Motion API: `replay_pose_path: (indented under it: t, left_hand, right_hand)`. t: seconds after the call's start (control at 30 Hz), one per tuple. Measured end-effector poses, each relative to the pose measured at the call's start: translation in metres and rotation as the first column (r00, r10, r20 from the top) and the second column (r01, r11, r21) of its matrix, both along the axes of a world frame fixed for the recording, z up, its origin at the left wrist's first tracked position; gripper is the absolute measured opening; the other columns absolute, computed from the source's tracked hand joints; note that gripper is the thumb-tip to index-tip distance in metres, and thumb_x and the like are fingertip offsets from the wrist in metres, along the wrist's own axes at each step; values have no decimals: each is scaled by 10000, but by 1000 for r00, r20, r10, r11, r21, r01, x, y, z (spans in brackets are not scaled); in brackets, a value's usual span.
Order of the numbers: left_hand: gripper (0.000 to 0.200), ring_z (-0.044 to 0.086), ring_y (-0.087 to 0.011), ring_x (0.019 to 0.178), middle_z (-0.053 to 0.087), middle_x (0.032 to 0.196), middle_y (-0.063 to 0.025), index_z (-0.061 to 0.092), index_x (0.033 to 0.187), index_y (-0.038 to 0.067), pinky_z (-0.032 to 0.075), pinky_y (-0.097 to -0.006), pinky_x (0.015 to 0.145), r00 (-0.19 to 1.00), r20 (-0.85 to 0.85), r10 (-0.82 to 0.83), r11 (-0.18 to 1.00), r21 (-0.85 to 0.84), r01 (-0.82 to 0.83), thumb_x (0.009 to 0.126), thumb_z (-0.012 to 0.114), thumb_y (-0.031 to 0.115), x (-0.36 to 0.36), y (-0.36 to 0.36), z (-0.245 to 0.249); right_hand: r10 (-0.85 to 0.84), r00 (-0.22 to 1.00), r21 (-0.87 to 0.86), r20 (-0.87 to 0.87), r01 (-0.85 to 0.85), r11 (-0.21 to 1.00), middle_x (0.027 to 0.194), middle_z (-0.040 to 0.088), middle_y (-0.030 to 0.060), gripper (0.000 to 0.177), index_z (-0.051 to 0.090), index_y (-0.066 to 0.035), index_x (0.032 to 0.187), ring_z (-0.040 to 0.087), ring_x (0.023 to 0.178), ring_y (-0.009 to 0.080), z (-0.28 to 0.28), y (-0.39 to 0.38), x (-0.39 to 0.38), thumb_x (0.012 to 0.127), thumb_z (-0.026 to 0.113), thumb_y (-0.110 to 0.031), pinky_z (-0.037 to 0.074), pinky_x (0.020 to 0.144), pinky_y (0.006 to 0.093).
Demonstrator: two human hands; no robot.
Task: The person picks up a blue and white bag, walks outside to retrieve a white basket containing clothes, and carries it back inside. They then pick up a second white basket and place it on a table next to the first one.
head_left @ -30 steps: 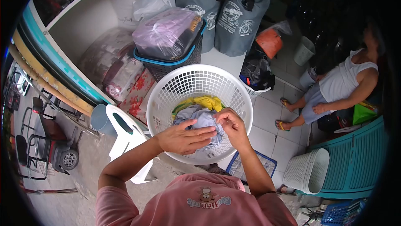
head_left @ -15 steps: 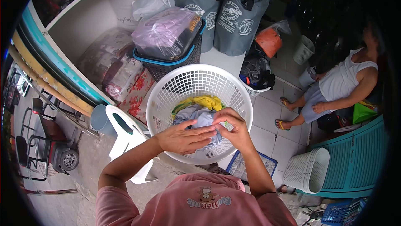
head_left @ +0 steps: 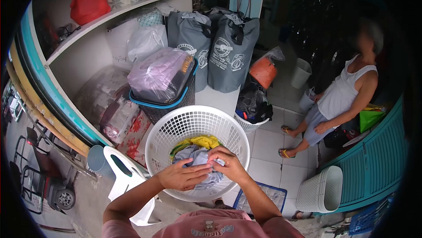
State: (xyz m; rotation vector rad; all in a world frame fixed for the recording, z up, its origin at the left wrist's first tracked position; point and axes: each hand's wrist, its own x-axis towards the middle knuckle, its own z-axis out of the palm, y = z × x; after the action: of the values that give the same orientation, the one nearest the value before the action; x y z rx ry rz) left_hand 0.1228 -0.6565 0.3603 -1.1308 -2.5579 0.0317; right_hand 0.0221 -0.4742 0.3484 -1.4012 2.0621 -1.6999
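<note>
A white plastic laundry basket stands in front of me with a few clothes at its bottom. Inside lie a yellow garment with green edging and a pale blue-grey garment. Over the basket, my left hand is held with its fingers stretched out, close to the blue-grey cloth. My right hand meets the left fingertips, its thumb and fingers pinched together. Whatever may be in that pinch is too small to make out.
Behind the basket are a dark hamper with a bagged bundle and grey laundry bags. A white chair is at left. Another person stands at right, beyond stacked white baskets and a blue-edged mat.
My view has tilted up, so the basket and bags sit lower and further left, and more of the shelf shows. Both hands keep nearly the same pose over the basket.
</note>
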Motion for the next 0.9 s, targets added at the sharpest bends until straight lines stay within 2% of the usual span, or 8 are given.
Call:
replay_pose_path:
  t: [0.1,0.2,0.67,0.73,0.77,0.83,0.87,0.9]
  left_hand:
    - [462,308,-65,1167,370,1258,-1,476,1098,132,110,-374,973,999,30,-25,999,27,24,658,553,249,-2,-3,-3]
    - [405,373,-32,1117,441,1194,48,521,1055,175,78,-397,986,999,-41,5,1000,-7,-5,658,559,243,-4,0,-3]
    - [420,319,-62,1167,412,1220,38,518,1044,191,80,-405,975,999,-34,17,1000,4,-17,632,570,257,-5,-3,-2]
    - [413,312,-64,1172,405,1227,40,521,1033,188,82,-406,972,1000,-23,19,1000,10,-19,628,571,253,-6,-4,-2]
    - [403,312,-67,1172,403,1229,43,525,1021,186,81,-406,972,1000,-14,19,1000,3,-19,626,573,252,-7,-4,-3]
    - [393,313,-70,1172,401,1231,46,529,1009,185,80,-407,973,1000,3,19,1000,0,-19,624,575,252,-5,-4,-5]
    - [396,314,-70,1172,401,1232,46,530,1006,186,80,-407,973,1000,17,21,1000,14,-21,619,580,252,-6,-4,-4]
    - [398,315,-70,1171,400,1232,46,532,1004,187,81,-408,974,999,31,22,999,27,-23,615,584,252,-7,-4,-4]
  right_hand:
    - [-11,1000,16,2,11,1000,879,514,53,147,547,-63,799,517,845,201,0,0,0,663,568,-11,418,695,267]
    - [-4,1000,11,7,4,1000,880,508,56,140,530,-56,792,513,840,188,-2,-1,-1,672,558,10,411,698,260]
    - [21,985,-71,171,-9,997,865,479,58,141,472,-27,814,485,769,137,-29,-13,-6,694,466,46,403,661,221]
    - [24,928,-177,371,45,983,850,486,56,79,477,-21,811,479,776,126,-30,-11,-9,739,474,11,388,691,224]
    - [23,927,-176,373,46,983,850,486,56,79,477,-21,811,479,776,126,-28,-10,-10,739,474,11,388,691,224]
    - [97,826,-199,555,20,980,842,490,52,41,485,-19,818,469,800,115,-24,-7,-11,783,489,-41,375,719,226]
    - [48,891,-187,451,41,981,851,492,46,53,498,-24,819,468,811,111,-28,-8,-11,800,500,-74,378,718,229]
    - [49,891,-187,452,41,982,851,492,46,53,498,-24,819,468,811,111,-27,-9,-10,800,500,-74,378,718,229]
